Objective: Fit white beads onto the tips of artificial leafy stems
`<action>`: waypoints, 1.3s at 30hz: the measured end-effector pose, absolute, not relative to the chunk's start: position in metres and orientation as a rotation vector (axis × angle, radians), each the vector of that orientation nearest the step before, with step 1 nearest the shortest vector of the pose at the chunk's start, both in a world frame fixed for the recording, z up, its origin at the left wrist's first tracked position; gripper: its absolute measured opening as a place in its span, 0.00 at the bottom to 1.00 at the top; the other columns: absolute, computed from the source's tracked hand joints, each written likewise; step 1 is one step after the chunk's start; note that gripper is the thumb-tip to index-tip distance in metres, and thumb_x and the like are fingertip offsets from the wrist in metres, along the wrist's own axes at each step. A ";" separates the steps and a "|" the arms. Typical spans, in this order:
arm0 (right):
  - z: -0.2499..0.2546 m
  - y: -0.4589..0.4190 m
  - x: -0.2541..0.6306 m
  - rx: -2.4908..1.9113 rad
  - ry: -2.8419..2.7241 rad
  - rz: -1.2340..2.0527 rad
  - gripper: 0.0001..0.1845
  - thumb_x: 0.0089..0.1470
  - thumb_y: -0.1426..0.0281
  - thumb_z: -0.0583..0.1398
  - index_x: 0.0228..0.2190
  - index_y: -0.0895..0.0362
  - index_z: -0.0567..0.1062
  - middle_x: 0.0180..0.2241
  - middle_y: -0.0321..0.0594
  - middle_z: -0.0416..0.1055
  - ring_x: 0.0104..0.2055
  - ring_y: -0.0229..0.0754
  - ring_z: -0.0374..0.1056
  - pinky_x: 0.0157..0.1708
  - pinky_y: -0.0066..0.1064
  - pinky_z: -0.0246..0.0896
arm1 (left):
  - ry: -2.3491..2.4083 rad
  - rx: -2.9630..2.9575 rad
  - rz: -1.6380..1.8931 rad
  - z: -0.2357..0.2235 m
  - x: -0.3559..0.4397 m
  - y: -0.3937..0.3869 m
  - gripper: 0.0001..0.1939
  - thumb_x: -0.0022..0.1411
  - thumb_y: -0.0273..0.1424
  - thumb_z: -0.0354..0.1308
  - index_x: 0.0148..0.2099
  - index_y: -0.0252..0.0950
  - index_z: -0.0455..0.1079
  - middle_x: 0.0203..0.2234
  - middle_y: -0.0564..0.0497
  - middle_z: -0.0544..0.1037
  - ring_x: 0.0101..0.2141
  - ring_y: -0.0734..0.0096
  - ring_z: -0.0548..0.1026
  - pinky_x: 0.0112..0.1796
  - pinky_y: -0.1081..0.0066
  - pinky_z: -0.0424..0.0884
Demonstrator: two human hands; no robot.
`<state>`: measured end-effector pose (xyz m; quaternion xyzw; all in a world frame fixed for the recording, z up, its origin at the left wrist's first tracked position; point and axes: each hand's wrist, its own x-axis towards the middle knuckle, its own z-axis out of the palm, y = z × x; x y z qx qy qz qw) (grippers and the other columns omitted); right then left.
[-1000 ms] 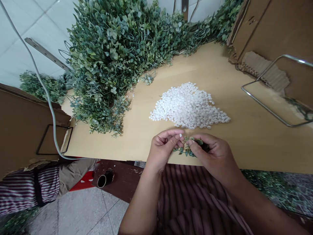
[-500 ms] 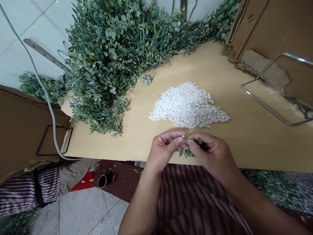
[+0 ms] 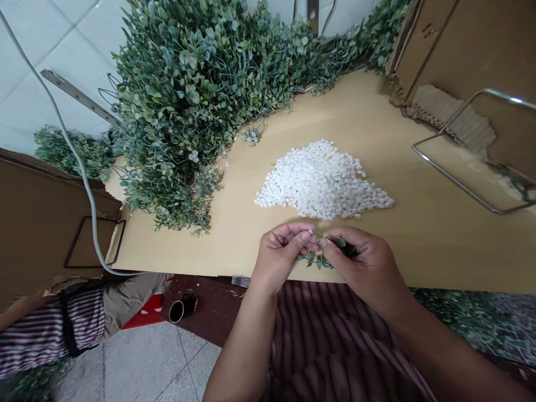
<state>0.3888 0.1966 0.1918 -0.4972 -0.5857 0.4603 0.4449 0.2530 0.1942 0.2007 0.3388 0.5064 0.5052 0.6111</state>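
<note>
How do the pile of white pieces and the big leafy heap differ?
The pile of white pieces is low; the big leafy heap stands taller. The pile is white, the heap green. The pile consists of small loose pieces, the heap of tangled leafy stems. Both rest on the tabletop.

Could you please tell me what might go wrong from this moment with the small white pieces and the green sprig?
The tiny white piece sits at the fingertips of the left hand, so it might slip out.

Both hands are close to the loose white pile; a forward bump could scatter it.

The leafy sprig, held by the right hand, is near the table's front edge; if released, it might fall off.
</note>
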 end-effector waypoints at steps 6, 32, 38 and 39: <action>0.192 0.196 0.389 -1.234 -1.453 1.114 0.11 0.46 0.69 0.56 0.20 0.62 0.75 0.20 0.36 0.70 0.21 0.25 0.63 0.22 0.13 0.57 | 1.156 0.760 1.188 0.203 0.257 0.194 0.14 0.40 0.36 0.72 0.29 0.33 0.78 0.18 0.53 0.76 0.22 0.81 0.71 0.28 0.78 0.69; 0.192 0.196 0.389 -1.221 -1.393 1.129 0.10 0.46 0.70 0.57 0.20 0.62 0.76 0.21 0.36 0.72 0.23 0.26 0.66 0.24 0.13 0.61 | 1.151 0.754 1.172 0.200 0.255 0.195 0.14 0.39 0.36 0.73 0.30 0.34 0.78 0.18 0.52 0.77 0.22 0.77 0.73 0.30 0.76 0.71; 0.191 0.197 0.391 -1.220 -1.418 1.123 0.11 0.46 0.69 0.57 0.19 0.61 0.75 0.20 0.36 0.71 0.22 0.27 0.65 0.23 0.14 0.59 | 1.167 0.788 1.159 0.201 0.256 0.195 0.14 0.39 0.36 0.72 0.29 0.33 0.78 0.19 0.51 0.77 0.23 0.76 0.73 0.31 0.73 0.72; 0.190 0.197 0.391 -1.222 -1.429 1.118 0.11 0.47 0.69 0.57 0.19 0.61 0.75 0.20 0.36 0.71 0.22 0.27 0.65 0.24 0.14 0.59 | 1.168 0.792 1.155 0.202 0.256 0.195 0.14 0.39 0.36 0.72 0.28 0.33 0.78 0.19 0.51 0.77 0.22 0.76 0.73 0.30 0.73 0.72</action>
